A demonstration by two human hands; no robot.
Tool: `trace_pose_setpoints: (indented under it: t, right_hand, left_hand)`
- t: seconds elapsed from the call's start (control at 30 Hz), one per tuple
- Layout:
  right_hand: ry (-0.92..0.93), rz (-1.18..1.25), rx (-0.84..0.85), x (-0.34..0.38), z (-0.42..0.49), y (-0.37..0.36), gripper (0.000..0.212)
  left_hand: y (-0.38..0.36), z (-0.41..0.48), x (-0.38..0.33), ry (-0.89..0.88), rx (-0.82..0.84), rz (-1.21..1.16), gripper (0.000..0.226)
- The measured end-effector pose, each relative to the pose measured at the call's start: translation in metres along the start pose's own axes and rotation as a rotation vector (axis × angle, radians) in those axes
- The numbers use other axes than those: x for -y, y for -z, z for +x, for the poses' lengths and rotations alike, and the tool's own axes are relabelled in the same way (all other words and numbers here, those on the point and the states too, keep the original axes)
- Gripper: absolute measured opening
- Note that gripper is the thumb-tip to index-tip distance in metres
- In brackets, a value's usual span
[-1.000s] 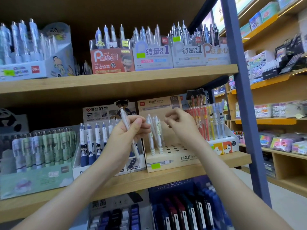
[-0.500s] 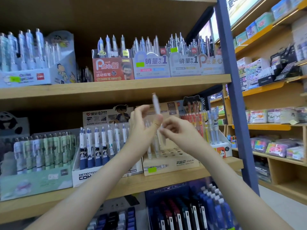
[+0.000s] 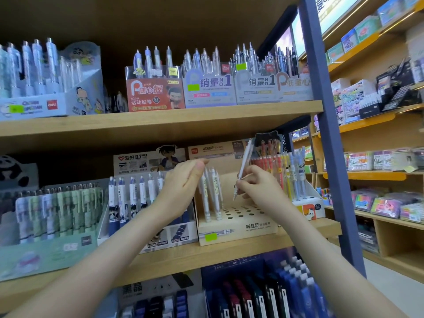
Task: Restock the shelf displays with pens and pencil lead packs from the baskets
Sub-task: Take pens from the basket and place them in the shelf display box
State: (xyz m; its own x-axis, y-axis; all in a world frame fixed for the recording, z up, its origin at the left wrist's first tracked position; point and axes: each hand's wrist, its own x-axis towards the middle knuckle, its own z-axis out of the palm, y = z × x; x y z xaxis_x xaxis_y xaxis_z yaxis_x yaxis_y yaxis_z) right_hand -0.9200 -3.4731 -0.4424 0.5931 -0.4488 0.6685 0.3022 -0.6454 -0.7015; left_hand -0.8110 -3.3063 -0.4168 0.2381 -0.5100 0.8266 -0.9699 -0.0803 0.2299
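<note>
Left hand (image 3: 183, 183) relaxed; right hand (image 3: 260, 188) pinching, both raised

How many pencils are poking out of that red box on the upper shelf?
4. The pencils stand side by side in the red box on the upper shelf, spread from its left end to its right behind a clear plastic front. More may be hidden behind them.

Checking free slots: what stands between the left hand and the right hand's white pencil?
Head view: several white pencils standing in the beige holed cardboard stand, next to the left hand, then empty holes toward the held white pencil.
</note>
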Motion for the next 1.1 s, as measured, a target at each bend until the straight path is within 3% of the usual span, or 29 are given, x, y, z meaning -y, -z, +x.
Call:
trace_pose_setpoints:
  t: [0.17, 0.3, 0.57, 0.83, 0.97, 1.1]
  right_hand:
    - [-0.027, -0.078, 0.064, -0.001, 0.007, -0.006, 0.009]
    - [-0.025, -0.109, 0.103, 0.0, 0.012, -0.016, 0.011]
    - [-0.058, -0.168, 0.124, -0.007, 0.018, -0.023, 0.007]
    - [-0.1, -0.324, 0.253, -0.008, 0.023, -0.023, 0.008]
    - [-0.09, -0.305, 0.236, -0.008, 0.025, -0.025, 0.019]
    - [-0.006, -0.196, 0.098, -0.007, 0.031, -0.027, 0.02]
  left_hand:
    - [0.0, 0.009, -0.004, -0.01, 0.12, 0.101, 0.06]
    - [0.004, 0.014, -0.005, 0.053, 0.165, 0.077, 0.044]
    - [-0.004, 0.003, -0.005, -0.146, 0.079, 0.213, 0.042]
    - [-0.007, 0.002, 0.003, -0.151, 0.083, 0.193, 0.042]
    - [-0.009, 0.0, 0.005, -0.147, 0.079, 0.161, 0.043]
    - [-0.009, -0.002, 0.008, -0.159, 0.083, 0.149, 0.047]
